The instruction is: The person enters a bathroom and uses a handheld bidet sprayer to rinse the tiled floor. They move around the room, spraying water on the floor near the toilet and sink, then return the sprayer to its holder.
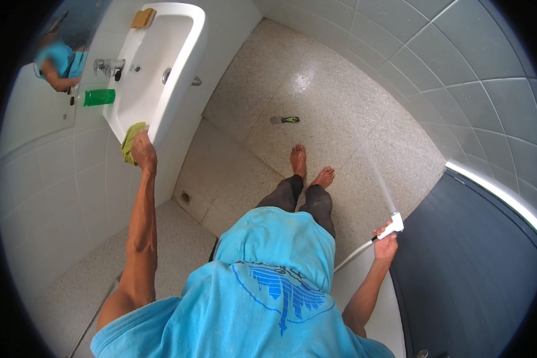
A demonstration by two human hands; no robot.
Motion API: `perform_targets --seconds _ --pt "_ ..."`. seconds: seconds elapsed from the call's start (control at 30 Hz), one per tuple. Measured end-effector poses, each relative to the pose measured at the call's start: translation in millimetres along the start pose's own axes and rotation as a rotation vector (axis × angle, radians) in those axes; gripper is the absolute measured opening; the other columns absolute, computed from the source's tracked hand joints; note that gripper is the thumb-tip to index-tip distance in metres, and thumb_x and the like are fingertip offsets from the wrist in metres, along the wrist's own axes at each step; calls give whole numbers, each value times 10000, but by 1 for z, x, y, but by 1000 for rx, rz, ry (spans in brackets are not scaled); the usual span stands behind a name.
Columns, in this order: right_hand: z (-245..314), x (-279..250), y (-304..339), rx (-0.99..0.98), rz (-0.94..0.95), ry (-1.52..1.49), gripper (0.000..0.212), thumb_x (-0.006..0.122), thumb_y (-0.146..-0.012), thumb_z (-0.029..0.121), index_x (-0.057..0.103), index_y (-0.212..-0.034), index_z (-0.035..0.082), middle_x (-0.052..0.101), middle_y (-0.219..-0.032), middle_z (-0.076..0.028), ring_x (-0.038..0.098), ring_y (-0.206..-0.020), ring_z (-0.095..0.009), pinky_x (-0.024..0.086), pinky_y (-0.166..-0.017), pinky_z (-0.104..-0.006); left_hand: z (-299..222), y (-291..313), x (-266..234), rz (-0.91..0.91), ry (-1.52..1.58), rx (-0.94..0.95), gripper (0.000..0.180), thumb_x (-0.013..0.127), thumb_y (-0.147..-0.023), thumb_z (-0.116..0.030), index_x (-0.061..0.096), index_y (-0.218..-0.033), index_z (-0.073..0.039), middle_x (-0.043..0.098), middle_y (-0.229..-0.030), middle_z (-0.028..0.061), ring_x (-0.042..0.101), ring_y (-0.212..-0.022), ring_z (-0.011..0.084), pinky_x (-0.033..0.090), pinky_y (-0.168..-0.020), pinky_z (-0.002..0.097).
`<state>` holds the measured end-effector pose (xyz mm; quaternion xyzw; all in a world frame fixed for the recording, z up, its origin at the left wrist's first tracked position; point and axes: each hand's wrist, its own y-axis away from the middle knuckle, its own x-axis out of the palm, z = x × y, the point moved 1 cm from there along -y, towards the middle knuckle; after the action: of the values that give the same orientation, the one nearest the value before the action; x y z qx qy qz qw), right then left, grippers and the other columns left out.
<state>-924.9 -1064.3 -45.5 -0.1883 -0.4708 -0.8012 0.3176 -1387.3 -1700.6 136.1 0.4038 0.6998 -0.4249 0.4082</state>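
Observation:
A white hand-held sprayer [395, 222] is gripped in my right hand [386, 246], out to the right near the dark door. From its head a thin jet of water [380, 179] shoots forward over the speckled floor. My left hand [144, 152] reaches to the near corner of the white washbasin [192, 39], its fingers bent round a yellow-green cloth [129, 144] against the rim. The fingertips are partly hidden. A chrome tap [108, 66] stands on the basin's left side, with a green see-through container [99, 97] nearer to my left hand.
A scraper with a black and green handle [290, 119] lies on the floor [244, 77] ahead of my bare feet. A brown sponge [143, 18] rests on the basin's far corner. A floor drain [185, 197] lies left of my legs; the dark door [471, 238] stands at right.

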Motion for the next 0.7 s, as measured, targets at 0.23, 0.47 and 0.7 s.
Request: perform_targets --seconds 0.23,0.47,0.7 --pt "0 10 3 32 1 15 658 811 -726 405 585 -1217 31 569 -909 -69 541 -850 -220 441 -856 -434 -2 1 -1 13 -3 6 416 428 -955 -301 668 -930 38 655 -853 243 595 -753 386 441 -725 443" --pt "1 16 -1 40 33 62 650 786 -755 427 586 -1233 34 575 -900 -69 535 -828 -218 433 -857 -443 3 1 3 -66 39 64 437 446 -957 -318 557 -781 66 529 -656 172 462 -613 247 380 -618 428" --pt "4 13 -1 105 -13 102 645 795 -744 388 579 -1205 -7 613 -926 -91 578 -833 -232 473 -832 -436 1 2 0 -2 -6 9 412 436 -956 -302 650 -890 45 635 -793 232 572 -701 368 430 -691 446"
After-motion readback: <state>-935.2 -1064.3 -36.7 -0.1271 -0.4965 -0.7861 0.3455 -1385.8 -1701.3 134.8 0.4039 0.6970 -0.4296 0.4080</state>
